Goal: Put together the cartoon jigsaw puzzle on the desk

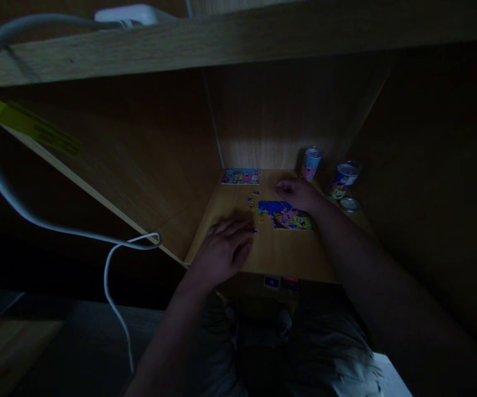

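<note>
A partly assembled jigsaw puzzle (290, 219) with blue, pink and yellow cartoon figures lies on the wooden desktop (288, 253). Its left edge is ragged. Several loose puzzle pieces (253, 202) are scattered just left of it. My left hand (224, 249) rests flat on the desktop, fingers stretched toward the loose pieces, with a small piece by the fingertips. Over the puzzle's upper edge is my right hand (298, 193), its fingers curled together; whether a piece is between them is hidden. My right forearm passes over the puzzle's right end.
A rectangular cartoon picture (241, 176) lies at the back left. Two cartoon-printed cans (311, 164) stand at the back right, with a round lid (349, 204) near them. A wooden shelf (221, 44) crosses above. A white cable (56, 225) hangs at left.
</note>
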Demonstrator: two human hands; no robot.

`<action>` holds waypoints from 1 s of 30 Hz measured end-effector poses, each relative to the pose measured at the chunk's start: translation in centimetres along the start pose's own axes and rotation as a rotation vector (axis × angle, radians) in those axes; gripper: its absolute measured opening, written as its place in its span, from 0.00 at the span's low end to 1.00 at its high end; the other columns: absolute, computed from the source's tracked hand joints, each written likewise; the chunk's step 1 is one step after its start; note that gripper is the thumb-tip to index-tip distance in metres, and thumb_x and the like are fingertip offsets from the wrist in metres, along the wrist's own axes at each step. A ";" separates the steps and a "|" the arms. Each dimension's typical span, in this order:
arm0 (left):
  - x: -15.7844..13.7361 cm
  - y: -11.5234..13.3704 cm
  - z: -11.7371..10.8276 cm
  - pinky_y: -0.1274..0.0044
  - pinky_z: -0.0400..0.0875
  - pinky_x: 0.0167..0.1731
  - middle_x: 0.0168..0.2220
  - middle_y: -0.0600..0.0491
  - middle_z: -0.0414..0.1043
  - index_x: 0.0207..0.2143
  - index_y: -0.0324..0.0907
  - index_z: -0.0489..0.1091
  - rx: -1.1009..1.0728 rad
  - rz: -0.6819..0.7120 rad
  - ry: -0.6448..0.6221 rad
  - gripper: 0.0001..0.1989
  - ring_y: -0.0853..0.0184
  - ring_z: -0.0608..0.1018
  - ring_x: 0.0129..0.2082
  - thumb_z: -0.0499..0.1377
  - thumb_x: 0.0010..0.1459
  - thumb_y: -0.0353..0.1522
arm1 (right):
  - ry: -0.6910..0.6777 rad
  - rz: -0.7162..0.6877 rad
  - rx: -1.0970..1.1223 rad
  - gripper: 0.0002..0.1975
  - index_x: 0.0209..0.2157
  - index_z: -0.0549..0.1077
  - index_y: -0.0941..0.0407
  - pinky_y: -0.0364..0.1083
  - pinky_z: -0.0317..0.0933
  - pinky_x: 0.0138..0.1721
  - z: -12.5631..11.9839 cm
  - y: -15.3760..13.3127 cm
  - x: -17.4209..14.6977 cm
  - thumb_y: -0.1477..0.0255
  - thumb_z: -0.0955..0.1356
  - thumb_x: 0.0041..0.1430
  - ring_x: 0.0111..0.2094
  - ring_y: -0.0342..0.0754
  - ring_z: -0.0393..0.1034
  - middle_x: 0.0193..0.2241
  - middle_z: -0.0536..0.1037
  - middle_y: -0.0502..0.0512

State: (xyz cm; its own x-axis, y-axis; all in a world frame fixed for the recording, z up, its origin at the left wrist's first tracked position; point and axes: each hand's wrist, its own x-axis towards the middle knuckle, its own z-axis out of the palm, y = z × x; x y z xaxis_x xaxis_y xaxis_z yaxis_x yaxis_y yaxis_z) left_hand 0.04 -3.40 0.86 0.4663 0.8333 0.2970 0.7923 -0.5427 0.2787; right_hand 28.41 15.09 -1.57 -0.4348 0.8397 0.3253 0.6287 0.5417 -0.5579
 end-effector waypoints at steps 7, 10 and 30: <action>0.5 0.2 0.0 0.55 0.52 0.73 0.71 0.52 0.64 0.66 0.51 0.68 0.001 0.003 -0.065 0.21 0.56 0.61 0.74 0.55 0.73 0.39 | 0.006 0.011 0.029 0.16 0.36 0.79 0.55 0.46 0.60 0.34 0.3 0.4 0.0 0.58 0.65 0.67 0.32 0.49 0.73 0.31 0.82 0.52; 0.5 0.0 0.5 0.54 0.51 0.73 0.72 0.50 0.62 0.66 0.49 0.68 0.028 -0.059 -0.035 0.23 0.54 0.59 0.74 0.56 0.72 0.43 | 0.002 -0.001 0.030 0.16 0.36 0.78 0.55 0.46 0.61 0.35 0.3 0.5 0.0 0.59 0.65 0.68 0.32 0.48 0.74 0.31 0.82 0.52; 0.6 -1.3 2.1 0.52 0.71 0.64 0.61 0.33 0.73 0.61 0.36 0.70 0.065 -0.318 0.281 0.23 0.45 0.74 0.63 0.58 0.69 0.40 | 0.020 0.017 0.034 0.15 0.37 0.81 0.55 0.46 0.61 0.34 0.1 0.2 0.0 0.60 0.66 0.66 0.30 0.48 0.73 0.30 0.82 0.53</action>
State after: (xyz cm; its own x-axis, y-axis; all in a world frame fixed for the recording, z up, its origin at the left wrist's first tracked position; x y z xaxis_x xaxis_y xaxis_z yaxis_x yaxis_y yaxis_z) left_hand 0.13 -2.02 -1.23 0.0764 0.8920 0.4456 0.9067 -0.2481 0.3411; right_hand 28.49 15.21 -1.80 -0.4113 0.8496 0.3303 0.6135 0.5260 -0.5890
